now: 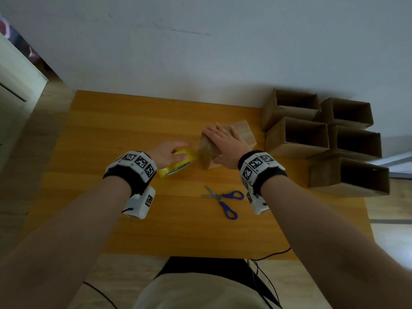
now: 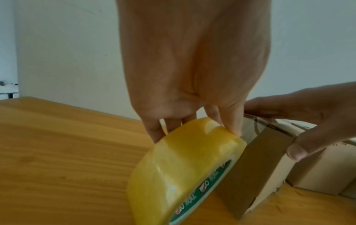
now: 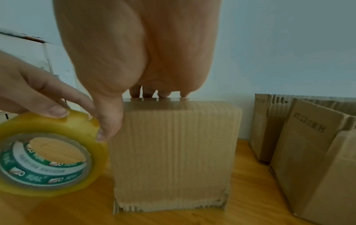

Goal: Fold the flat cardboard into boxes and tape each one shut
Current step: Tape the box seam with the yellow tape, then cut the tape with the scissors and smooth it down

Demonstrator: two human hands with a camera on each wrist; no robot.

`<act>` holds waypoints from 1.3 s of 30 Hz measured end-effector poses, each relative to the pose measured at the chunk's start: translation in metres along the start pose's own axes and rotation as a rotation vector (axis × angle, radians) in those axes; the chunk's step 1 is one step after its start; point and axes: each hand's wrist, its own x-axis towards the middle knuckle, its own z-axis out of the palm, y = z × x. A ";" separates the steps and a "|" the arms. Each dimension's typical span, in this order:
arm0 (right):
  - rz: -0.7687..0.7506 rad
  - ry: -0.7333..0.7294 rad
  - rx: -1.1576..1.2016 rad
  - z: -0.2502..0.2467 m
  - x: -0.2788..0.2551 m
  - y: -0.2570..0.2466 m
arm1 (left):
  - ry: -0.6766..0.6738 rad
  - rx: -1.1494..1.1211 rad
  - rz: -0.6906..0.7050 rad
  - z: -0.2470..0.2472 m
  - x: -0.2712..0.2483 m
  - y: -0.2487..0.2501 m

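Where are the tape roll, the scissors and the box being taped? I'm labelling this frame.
tape roll [image 1: 178,166], head view, on its yellow outer band.
scissors [image 1: 224,200], head view, near the pivot.
box being taped [image 3: 173,152], right wrist view, on its front wall.

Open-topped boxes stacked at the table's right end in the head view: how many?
5. Two at the back, far left and far right; two in the middle, left and right; one nearest. Others may be hidden behind them.
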 end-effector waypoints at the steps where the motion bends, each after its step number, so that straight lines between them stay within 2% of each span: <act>1: 0.007 0.017 -0.008 0.001 -0.002 0.001 | 0.003 -0.021 0.017 0.002 -0.001 0.002; 5: 0.044 0.211 0.051 0.005 -0.020 0.003 | 0.017 -0.078 0.052 0.007 -0.004 0.004; 9: 0.158 0.447 0.138 0.013 -0.044 0.000 | 0.093 -0.103 0.071 0.013 -0.006 0.008; 11: 0.183 0.462 0.131 0.025 -0.055 0.001 | 0.135 -0.123 0.066 0.016 -0.007 0.008; 13: 0.190 0.377 0.156 0.040 -0.065 0.004 | 0.129 -0.123 0.076 0.016 -0.008 0.008; 17: 0.241 0.113 0.171 0.075 -0.076 0.010 | 0.098 -0.121 0.075 0.016 -0.009 0.004; 20: 0.284 0.000 0.161 0.097 -0.079 0.011 | 0.094 -0.153 0.060 0.018 -0.009 0.005; 27: 0.383 -0.132 0.145 0.122 -0.084 0.011 | 0.113 -0.201 0.053 0.026 -0.008 0.005; 34: 0.349 -0.148 0.066 0.123 -0.083 0.008 | 0.113 -0.209 0.033 0.025 -0.009 0.004; 39: 0.326 -0.213 -0.025 0.118 -0.079 0.005 | 0.099 -0.204 0.002 0.022 -0.011 0.004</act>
